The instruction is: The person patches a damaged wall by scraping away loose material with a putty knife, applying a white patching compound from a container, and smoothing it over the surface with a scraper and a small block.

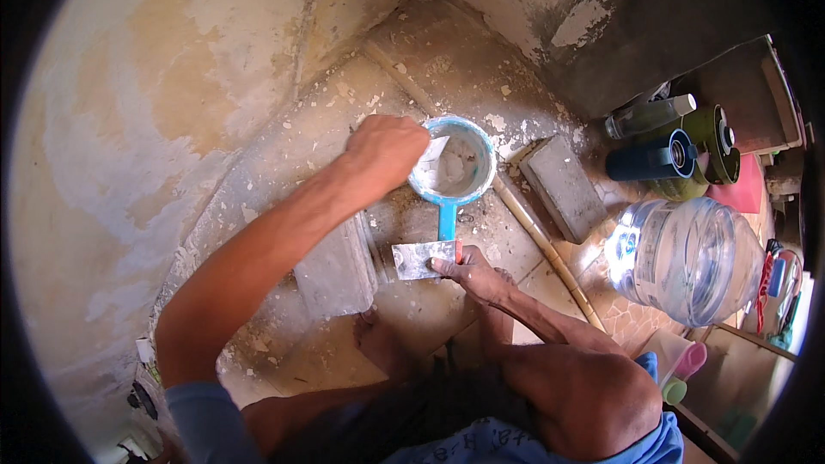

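Observation:
A blue scoop with a straight handle sits on the floor, holding pale putty. My left hand reaches over its rim, shut on a small putty knife whose light blade dips into the scoop. Just below the scoop's handle, my right hand grips a wide metal scraper by its red-handled edge, blade flat and smeared with grey putty. My bare foot rests on the floor below.
A grey block lies right of the scoop, another grey block left of the scraper. A bamboo stick crosses the floor. A large clear water jug, bottles and flasks stand right. Patchy walls meet in a corner.

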A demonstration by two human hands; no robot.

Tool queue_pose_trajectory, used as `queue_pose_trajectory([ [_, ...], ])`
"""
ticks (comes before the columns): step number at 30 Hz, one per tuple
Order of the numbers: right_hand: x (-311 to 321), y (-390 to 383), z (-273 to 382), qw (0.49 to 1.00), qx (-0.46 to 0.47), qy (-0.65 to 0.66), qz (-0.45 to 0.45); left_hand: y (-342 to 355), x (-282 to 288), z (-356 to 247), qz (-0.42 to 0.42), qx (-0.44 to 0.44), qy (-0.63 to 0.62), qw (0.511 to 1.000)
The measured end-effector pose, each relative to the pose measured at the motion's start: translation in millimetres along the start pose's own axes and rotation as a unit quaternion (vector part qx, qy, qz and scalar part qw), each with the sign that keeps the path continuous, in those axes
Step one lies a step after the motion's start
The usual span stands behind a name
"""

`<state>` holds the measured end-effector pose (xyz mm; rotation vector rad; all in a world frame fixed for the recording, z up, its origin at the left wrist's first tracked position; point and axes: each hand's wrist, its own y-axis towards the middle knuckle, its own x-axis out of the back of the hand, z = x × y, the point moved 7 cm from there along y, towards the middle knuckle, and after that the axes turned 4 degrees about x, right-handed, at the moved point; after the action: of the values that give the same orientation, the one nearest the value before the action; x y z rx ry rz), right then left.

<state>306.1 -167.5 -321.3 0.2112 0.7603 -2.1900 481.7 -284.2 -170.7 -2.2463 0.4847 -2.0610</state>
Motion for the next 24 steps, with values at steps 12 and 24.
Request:
queue_pose_trajectory([
  [12,1,7,-12,0.999,-0.029,0.011,0.032,58,-55,-28,0.019,-0.034,-0.046,0.998],
  [24,2,10,-12,0.995,-0.047,0.075,0.047,28,-63,25,0.263,0.056,-0.369,0.890],
])
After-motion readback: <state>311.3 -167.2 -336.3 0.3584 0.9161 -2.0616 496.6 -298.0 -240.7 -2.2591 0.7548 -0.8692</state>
